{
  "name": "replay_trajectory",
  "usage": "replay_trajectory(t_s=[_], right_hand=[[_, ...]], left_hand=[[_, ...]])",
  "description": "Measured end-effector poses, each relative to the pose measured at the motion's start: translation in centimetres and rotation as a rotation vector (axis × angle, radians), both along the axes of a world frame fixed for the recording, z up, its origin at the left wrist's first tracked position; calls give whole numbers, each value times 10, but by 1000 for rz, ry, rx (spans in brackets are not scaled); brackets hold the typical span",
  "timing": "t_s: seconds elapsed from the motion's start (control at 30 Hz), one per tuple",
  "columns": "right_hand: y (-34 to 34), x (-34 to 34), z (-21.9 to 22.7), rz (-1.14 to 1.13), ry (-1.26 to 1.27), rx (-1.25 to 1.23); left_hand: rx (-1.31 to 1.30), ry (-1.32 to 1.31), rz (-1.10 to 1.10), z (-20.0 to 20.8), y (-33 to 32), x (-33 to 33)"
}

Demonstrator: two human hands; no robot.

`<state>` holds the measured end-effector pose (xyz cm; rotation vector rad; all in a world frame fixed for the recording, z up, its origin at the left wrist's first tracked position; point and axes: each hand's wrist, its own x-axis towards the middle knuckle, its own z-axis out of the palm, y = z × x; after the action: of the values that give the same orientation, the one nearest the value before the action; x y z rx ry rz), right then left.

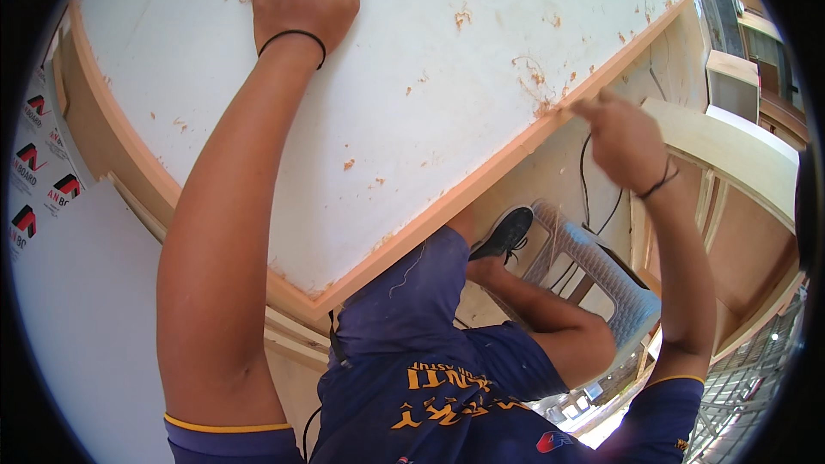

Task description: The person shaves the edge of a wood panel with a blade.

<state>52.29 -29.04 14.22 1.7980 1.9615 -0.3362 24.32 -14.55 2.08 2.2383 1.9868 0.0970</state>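
Observation:
A large white panel [412, 146] with an orange-brown edge strip [447, 204] lies before me. My left hand [305, 4] rests on the panel near its far side, fingers spread, a black band round the wrist. At the right-hand edge, my right hand [626, 137] is blurred, its fingers curled and the front of it close to the strip. Whatever those fingers hold, if anything, is too small or smeared to make out. Next to them, a clump of thin brown shavings [543, 105] lies along the edge, with more curls scattered over the white surface.
A blue-grey plastic stool [623, 292] stands below the panel at the right, near my black shoe [507, 232]. Curved wooden frames [730, 155] stand farther right. Printed white boards [86, 292] lie at the left. A dark cable [584, 176] hangs below the edge.

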Motion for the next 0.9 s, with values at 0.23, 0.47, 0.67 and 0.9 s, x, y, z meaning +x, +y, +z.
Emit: replay_trajectory(t_s=[0.23, 0.47, 0.67, 0.9], right_hand=[[13, 5, 3, -80, -61, -15], [-61, -105, 10, 75, 334, -86], [-64, -56, -31, -68, 142, 306], [-146, -192, -34, 63, 664, 76]], left_hand=[[0, -11, -8, 1, -2, 1], [-12, 6, -17, 1, -4, 1], [25, 8, -12, -6, 0, -4], [33, 13, -32, -4, 1, 1]])
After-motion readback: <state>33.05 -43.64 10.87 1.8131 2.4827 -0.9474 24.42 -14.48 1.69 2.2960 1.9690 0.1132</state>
